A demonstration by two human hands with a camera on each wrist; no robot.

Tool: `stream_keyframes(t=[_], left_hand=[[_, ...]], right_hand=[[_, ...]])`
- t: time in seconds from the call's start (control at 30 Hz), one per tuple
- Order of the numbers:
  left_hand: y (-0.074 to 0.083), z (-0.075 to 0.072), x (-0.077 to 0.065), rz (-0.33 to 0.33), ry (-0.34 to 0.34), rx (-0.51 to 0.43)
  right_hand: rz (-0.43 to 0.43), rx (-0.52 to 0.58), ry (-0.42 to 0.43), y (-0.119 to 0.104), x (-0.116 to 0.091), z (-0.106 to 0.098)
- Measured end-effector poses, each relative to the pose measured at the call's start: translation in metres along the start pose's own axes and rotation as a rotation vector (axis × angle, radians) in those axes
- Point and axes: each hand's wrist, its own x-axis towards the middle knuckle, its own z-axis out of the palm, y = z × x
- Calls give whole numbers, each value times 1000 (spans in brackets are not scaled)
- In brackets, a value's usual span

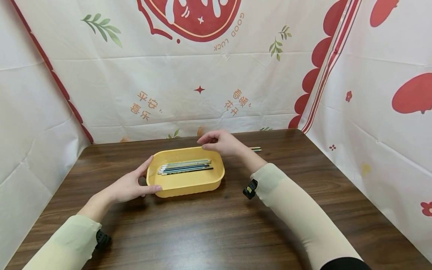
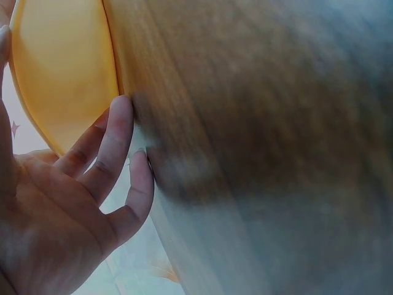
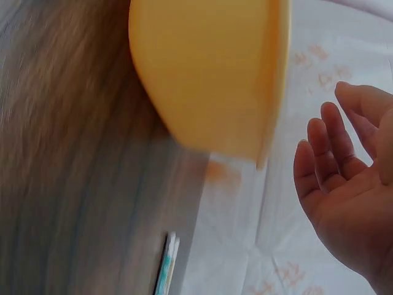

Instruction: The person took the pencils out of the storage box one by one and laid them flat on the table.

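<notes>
A yellow plastic basket (image 1: 189, 183) sits on the table with several pencils (image 1: 185, 167) lying side by side in it. At its left end, my left hand (image 1: 129, 186) holds the basket, thumb over the front rim and fingers against the end wall. The left wrist view shows those fingers (image 2: 116, 129) against the yellow wall. My right hand (image 1: 221, 142) is over the back right corner with fingers loosely bent and nothing in them. In the right wrist view that hand (image 3: 350, 184) is apart from the basket wall (image 3: 209, 74).
More pencils (image 1: 256, 149) lie on the table behind my right forearm, partly hidden by it. The dark wooden table (image 1: 195, 228) meets a printed white cloth (image 1: 189, 75) at the back; cloth also hangs at both sides.
</notes>
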Motion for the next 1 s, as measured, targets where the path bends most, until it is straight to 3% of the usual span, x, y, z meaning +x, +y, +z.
stream_keyframes(t=[0.57,1.0], left_hand=[[5,0,-1,-18,-5,-15],[5,2,-3,-22,-9,-16]], right_hand=[[-26,54,-95,-11,11,54],[8,93,-93,-3,13,83]])
